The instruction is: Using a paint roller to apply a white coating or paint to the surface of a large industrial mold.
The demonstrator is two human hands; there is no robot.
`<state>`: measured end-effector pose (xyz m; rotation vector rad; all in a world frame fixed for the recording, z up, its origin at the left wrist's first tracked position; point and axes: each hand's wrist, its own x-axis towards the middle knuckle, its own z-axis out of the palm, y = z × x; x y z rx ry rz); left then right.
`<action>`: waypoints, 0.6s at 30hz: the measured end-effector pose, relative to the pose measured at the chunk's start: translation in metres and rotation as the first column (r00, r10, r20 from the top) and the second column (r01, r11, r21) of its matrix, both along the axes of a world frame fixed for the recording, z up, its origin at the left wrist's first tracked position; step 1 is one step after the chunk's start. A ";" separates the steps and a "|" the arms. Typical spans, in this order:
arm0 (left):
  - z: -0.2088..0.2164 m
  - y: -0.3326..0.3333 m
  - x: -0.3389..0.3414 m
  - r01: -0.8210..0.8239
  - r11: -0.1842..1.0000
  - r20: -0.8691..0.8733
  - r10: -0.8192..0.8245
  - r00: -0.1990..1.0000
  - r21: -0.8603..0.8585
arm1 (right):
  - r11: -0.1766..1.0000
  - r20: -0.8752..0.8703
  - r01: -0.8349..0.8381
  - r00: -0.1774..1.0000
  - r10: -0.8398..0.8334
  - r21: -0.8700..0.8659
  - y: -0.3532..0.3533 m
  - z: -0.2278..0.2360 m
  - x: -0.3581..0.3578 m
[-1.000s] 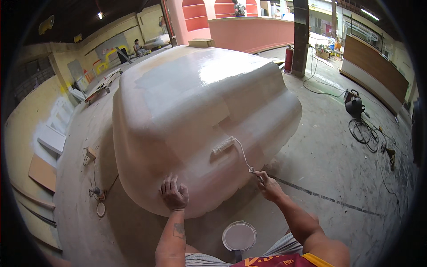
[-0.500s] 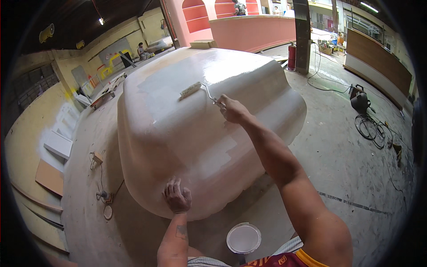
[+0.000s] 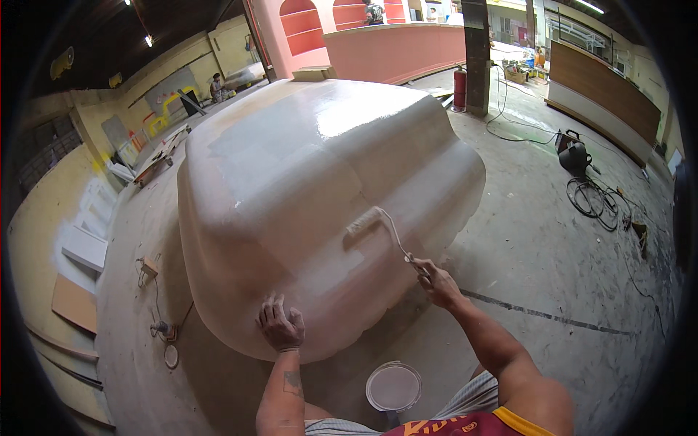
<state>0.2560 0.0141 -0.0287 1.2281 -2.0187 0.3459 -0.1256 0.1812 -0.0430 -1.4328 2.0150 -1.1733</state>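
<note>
Right-hand grip (image 3: 438,284) clasps a paint roller (image 3: 363,221), the left hand (image 3: 281,328) resting spread on a pale shell (image 3: 291,196).

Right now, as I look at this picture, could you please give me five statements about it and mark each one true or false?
1. The right hand holds a paint roller. True.
2. The left hand also grips a roller. False: it is empty and lies against the large pale form.
3. A round container is nearer to the person than the form. True.
4. The paint roller is above the container. False: its head is at the form's near side.
5. A red cylinder stands beside a dark post. True.
</note>
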 end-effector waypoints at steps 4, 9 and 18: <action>0.002 0.001 -0.005 0.026 1.000 -0.001 -0.026 1.000 0.012 | 0.960 -0.180 0.022 0.981 -0.075 -0.279 -0.094 0.037 -0.019; 0.004 -0.002 -0.006 0.047 0.999 0.019 -0.047 0.999 0.016 | 0.993 -0.146 0.002 0.989 -0.019 -0.118 -0.171 0.169 -0.033; 0.002 -0.002 0.000 0.029 1.000 0.015 -0.029 0.999 0.013 | 0.998 -0.072 -0.019 0.997 0.024 0.067 0.016 0.015 -0.036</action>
